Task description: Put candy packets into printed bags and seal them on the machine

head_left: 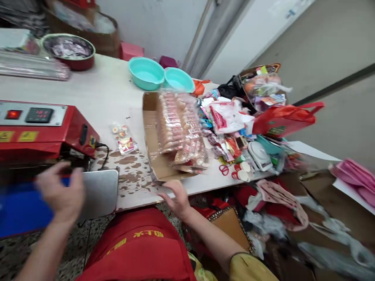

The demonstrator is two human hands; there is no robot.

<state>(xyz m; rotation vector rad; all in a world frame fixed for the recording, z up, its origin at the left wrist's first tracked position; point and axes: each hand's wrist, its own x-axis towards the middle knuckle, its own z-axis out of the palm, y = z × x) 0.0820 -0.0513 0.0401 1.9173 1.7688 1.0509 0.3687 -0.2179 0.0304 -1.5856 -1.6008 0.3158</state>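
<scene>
My left hand (62,191) is over the blue conveyor belt (25,207) of a red sealing machine (43,128), beside its metal end plate (100,193). Its fingers are spread, somewhat smeared by motion, and nothing shows in them. By the table's front edge, my right hand (177,199) has its thumb apart from its fingers and holds nothing visible. The fingers are close to the near side of an open cardboard box (159,166); whether they touch it I cannot tell. Clear packets (181,128) stand in rows inside the box. One small clear packet (124,140) lies flat between machine and box.
Two turquoise basins (146,72) stand behind the box, and a round tin (68,50) of small sachets is at the back left. Scissors (224,169), paper cups (241,175), a white scale (260,156) and a red bag (285,121) crowd the right side. A black cable (104,150) leaves the machine.
</scene>
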